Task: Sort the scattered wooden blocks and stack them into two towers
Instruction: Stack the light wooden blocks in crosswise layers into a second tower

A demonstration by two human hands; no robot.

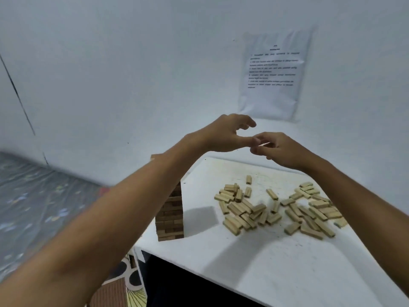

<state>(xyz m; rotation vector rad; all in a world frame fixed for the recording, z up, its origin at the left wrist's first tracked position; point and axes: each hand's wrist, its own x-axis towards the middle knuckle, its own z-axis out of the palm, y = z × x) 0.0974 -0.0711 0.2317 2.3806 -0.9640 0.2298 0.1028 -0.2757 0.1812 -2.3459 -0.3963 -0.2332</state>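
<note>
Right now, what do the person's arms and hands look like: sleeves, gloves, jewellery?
Both forearms are bare, with no sleeve in view. The left hand and right hand wear no gloves, and no watch, ring or bracelet shows on either.

Tower (171,214) is stood at table (276,258) left edge; scattered blocks (276,209) are spread to its right; sheet (274,74) is fixed on wall behind.

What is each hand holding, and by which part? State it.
The right hand pinches a block in its fingertips; which part, I cannot tell. The left hand touches the right's fingers and holds nothing visible.
</note>
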